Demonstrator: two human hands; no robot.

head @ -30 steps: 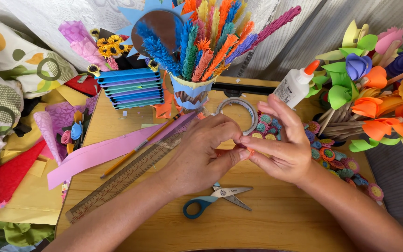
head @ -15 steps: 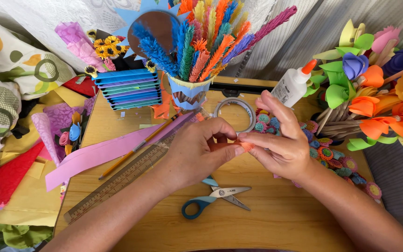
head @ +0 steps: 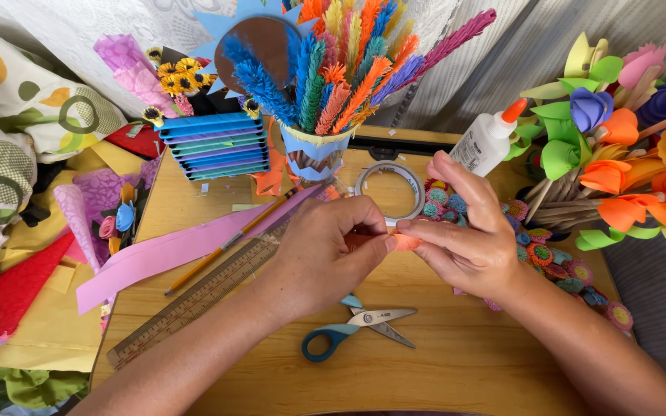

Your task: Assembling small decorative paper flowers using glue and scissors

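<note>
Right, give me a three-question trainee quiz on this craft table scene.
1. True or false: the scissors lie on the wooden table, in neither hand.
2. What do the left hand and right hand pinch between them?
A. a small orange paper piece
B. the glue bottle
C. the tape roll
3. Which long measuring tool lies beside the pencil?

Key: 1 true; 2 A; 3 the wooden ruler.

My right hand [head: 468,243] has opened its fingers, and my left hand [head: 333,250] now pinches the orange paper [head: 406,243] closer.
</note>
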